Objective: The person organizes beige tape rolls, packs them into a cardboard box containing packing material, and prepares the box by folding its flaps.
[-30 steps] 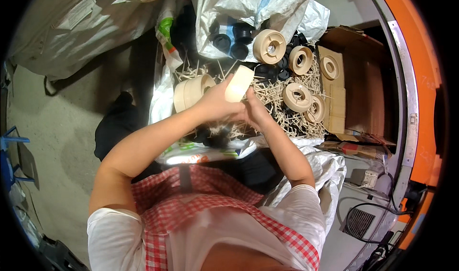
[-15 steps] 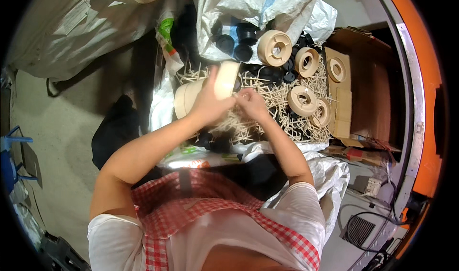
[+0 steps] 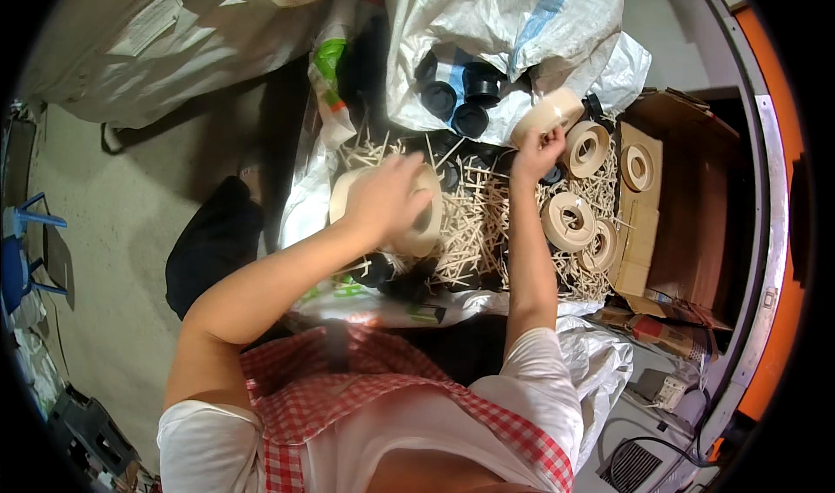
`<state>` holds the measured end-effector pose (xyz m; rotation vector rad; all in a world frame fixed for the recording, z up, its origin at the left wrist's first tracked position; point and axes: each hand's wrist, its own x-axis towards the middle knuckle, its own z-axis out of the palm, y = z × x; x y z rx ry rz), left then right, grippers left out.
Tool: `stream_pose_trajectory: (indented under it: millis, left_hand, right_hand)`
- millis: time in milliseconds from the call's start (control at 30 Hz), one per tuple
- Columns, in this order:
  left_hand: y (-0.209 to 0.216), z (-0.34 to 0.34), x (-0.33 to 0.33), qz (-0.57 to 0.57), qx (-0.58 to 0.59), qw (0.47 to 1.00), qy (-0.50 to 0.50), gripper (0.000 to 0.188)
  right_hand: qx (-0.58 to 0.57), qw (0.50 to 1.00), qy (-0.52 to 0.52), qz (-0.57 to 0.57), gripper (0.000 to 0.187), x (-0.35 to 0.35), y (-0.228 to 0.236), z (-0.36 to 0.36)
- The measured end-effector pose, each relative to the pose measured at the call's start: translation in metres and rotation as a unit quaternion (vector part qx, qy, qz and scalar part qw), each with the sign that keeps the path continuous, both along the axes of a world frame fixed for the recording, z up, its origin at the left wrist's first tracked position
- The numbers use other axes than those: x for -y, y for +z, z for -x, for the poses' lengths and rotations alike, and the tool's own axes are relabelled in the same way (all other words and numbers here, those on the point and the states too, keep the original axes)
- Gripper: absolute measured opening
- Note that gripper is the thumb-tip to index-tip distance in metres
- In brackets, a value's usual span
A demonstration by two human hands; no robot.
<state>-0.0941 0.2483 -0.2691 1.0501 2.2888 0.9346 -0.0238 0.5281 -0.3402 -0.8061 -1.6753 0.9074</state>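
My right hand (image 3: 537,152) has its fingers closed on the near edge of a beige plastic ring (image 3: 548,113), tilted up at the back right of the pile. At the left, my left hand (image 3: 387,196) lies over a row of beige rings (image 3: 426,225) standing on edge against each other; its fingers look spread, slightly blurred, and hide part of the row. Short cream-coloured sticks (image 3: 474,219) are heaped between my hands. More beige spoked rings (image 3: 570,221) rest right of my right forearm.
Black round plastic parts (image 3: 470,119) lie by a white woven sack (image 3: 487,15) at the back. On the right stands an open cardboard box (image 3: 683,206), with a beige ring on its flap. A blue stool (image 3: 30,241) is at the far left.
My right hand has moved right and away from me, from beside my left hand to the tilted ring. The ring my left hand held up now sits at the end of the row.
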Motion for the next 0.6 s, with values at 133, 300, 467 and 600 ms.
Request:
stream_pose_trajectory:
  millis: [133, 300, 467, 600]
  left_hand:
    - [0.024, 0.012, -0.008, -0.276, 0.517, 0.745, 0.318, 0.067]
    - [0.037, 0.040, -0.007, -0.416, 0.543, 0.692, 0.229, 0.035]
    - [0.036, 0.039, -0.007, -0.449, 0.457, 0.720, 0.267, 0.046]
    - [0.033, 0.035, -0.003, -0.393, 0.459, 0.764, 0.228, 0.050]
  right_hand:
    - [-0.338, 0.734, 0.215, 0.548, 0.046, 0.102, 0.093, 0.008]
    - [0.005, 0.929, 0.220, 0.297, 0.049, 0.087, 0.018, 0.048]
    - [0.446, 0.892, -0.021, 0.065, 0.049, 0.004, -0.074, 0.055]
    - [0.328, 0.940, -0.082, 0.040, 0.022, -0.005, -0.069, 0.035]
